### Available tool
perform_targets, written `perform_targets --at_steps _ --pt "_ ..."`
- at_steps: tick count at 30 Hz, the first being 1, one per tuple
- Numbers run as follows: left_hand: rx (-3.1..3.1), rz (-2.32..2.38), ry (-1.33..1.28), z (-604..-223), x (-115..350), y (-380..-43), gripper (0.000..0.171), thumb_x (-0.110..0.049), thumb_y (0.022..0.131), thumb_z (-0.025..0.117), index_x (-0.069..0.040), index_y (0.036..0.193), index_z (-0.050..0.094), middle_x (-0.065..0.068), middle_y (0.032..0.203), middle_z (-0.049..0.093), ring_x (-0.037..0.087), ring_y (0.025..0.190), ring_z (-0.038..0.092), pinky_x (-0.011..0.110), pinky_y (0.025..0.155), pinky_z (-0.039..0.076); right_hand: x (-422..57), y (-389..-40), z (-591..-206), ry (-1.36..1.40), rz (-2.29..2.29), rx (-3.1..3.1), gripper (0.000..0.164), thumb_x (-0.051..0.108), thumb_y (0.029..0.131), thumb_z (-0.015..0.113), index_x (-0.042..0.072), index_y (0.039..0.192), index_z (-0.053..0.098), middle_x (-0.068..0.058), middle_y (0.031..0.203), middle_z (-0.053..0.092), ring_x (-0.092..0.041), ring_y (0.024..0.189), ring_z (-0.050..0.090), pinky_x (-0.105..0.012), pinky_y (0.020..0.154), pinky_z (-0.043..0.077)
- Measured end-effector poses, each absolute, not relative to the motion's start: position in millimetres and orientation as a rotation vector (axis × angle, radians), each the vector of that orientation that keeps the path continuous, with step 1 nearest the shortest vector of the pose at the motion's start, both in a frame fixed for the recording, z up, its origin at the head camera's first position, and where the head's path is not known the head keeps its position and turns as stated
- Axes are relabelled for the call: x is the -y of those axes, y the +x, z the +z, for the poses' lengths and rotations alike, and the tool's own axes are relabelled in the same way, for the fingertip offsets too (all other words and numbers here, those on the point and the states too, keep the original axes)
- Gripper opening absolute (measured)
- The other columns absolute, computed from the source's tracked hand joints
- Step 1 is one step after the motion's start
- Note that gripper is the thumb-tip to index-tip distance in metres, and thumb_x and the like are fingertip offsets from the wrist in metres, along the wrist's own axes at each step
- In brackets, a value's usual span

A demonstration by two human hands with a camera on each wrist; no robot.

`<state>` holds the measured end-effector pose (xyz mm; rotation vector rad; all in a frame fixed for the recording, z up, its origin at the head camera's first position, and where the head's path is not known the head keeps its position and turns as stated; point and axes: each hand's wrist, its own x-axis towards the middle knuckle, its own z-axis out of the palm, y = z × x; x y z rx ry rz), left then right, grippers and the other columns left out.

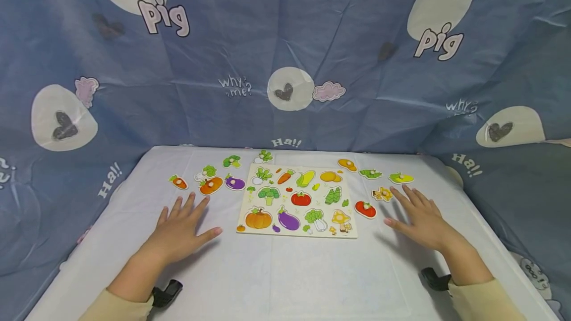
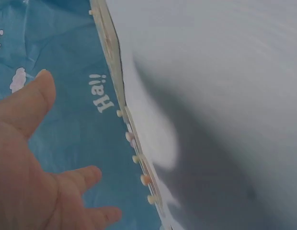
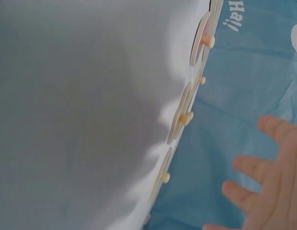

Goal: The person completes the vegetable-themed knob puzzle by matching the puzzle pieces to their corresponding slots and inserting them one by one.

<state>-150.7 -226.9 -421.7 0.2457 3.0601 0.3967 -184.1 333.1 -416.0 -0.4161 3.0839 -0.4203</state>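
My left hand [image 1: 180,234] hovers over the white table at the front left, fingers spread and holding nothing. The pumpkin piece [image 1: 211,186] and carrot piece [image 1: 178,182] lie just beyond its fingertips. On the other side, my right hand [image 1: 423,223] is likewise spread and empty, nearest the mushroom piece [image 1: 382,194] and the tomato piece [image 1: 366,209]. Between both hands lies a flat vegetable puzzle board [image 1: 284,199] with printed pictures. Seen from the right wrist, several pieces stand edge-on with small knobs, one a pale knob [image 3: 186,118], beyond the right hand [image 3: 278,191].
Left of the board are eggplant [image 1: 234,182], broccoli [image 1: 231,161] and cabbage [image 1: 206,173] pieces. A leafy radish piece [image 1: 264,156] touches its back edge. Potato [image 1: 347,165], green leafy [image 1: 371,174] and corn [image 1: 401,178] pieces lie back right. A blue printed cloth [image 1: 250,123] hangs behind.
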Motion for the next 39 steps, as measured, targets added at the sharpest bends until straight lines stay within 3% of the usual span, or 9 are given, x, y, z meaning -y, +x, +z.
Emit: perform_targets --at_steps 10,15,23,31,39 --pt "-3.031 0.408 0.309 -421 211 -162 0.094 -0.071 0.090 0.054 -0.009 0.157 0.032 0.033 0.159 0.020 0.059 0.144 0.013 0.075 0.111 0.008 -321 -194 -416 -0.450 -0.461 -3.058 0.083 0.061 0.090 0.063 0.015 0.155 0.037 -0.024 0.161 0.022 -0.053 0.142 0.022 -0.078 0.101 0.028" --pt "-3.023 0.420 0.342 -419 205 -165 0.092 -0.069 0.090 0.056 -0.011 0.158 0.031 0.033 0.158 0.023 0.058 0.144 0.014 0.075 0.111 0.009 -319 -198 -416 -0.456 -0.500 -3.037 0.082 0.063 0.091 0.060 0.012 0.153 0.040 -0.024 0.159 0.025 -0.051 0.142 0.023 -0.076 0.102 0.029" --pt "-2.996 0.418 0.384 -421 192 -173 0.094 -0.069 0.088 0.059 -0.009 0.156 0.034 0.032 0.157 0.026 0.056 0.144 0.017 0.072 0.113 0.010 -313 -208 -416 -0.529 -0.613 -3.002 0.067 0.050 0.096 0.062 0.006 0.145 0.051 -0.025 0.149 0.042 -0.050 0.137 0.034 -0.070 0.107 0.029" --pt "-2.954 0.439 0.427 -426 182 -181 0.090 -0.063 0.089 0.062 -0.008 0.156 0.035 0.030 0.157 0.028 0.055 0.144 0.019 0.068 0.115 0.012 -307 -218 -419 -0.448 -0.666 -2.943 0.064 0.049 0.096 0.064 0.006 0.143 0.053 -0.023 0.147 0.047 -0.047 0.136 0.039 -0.068 0.107 0.032" --pt "-2.896 0.441 0.382 -426 175 -189 0.090 -0.058 0.087 0.068 -0.009 0.155 0.036 0.029 0.157 0.030 0.052 0.145 0.022 0.065 0.116 0.017 -298 -229 -421 -0.381 -0.676 -2.935 0.057 0.039 0.095 0.067 0.002 0.137 0.057 -0.025 0.138 0.054 -0.044 0.122 0.054 -0.063 0.100 0.043"
